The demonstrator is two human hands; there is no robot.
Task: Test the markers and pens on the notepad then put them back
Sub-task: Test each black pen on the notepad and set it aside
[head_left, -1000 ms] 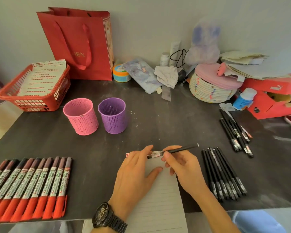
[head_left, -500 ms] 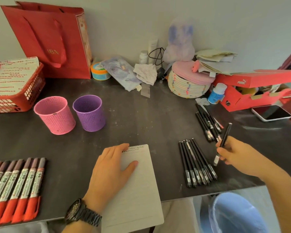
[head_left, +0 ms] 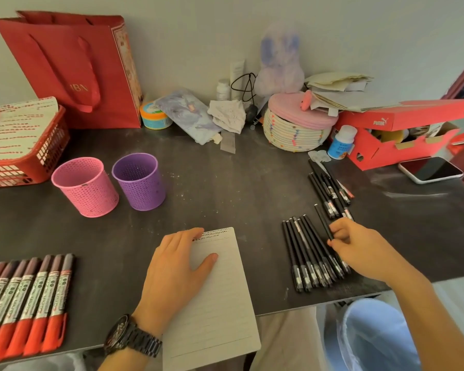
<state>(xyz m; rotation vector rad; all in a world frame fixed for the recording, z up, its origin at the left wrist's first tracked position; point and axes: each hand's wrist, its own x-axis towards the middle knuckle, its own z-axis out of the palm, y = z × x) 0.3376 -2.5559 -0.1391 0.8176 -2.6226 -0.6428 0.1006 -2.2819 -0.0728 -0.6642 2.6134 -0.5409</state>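
Observation:
A white lined notepad [head_left: 220, 295] lies at the dark table's front edge. My left hand [head_left: 176, 271] rests flat on its upper left part. My right hand [head_left: 359, 247] pinches a black pen [head_left: 322, 221] low over the right end of a row of several black pens [head_left: 306, 255] beside the notepad. A second group of black pens [head_left: 330, 187] lies further back on the right. Several red-capped markers [head_left: 24, 301] lie in a row at the front left.
A pink cup [head_left: 85, 187] and a purple cup [head_left: 138, 182] stand behind the notepad. A red basket [head_left: 48, 153], a red bag [head_left: 73, 68], a woven basket [head_left: 295, 135], a red shoebox [head_left: 402, 137] and a phone [head_left: 430, 170] line the back and right. A blue bin [head_left: 373, 336] stands below.
My right hand carried the black pen from the notepad to the right and lowered it to the front row of black pens. My left hand let go of the pen and stayed on the notepad.

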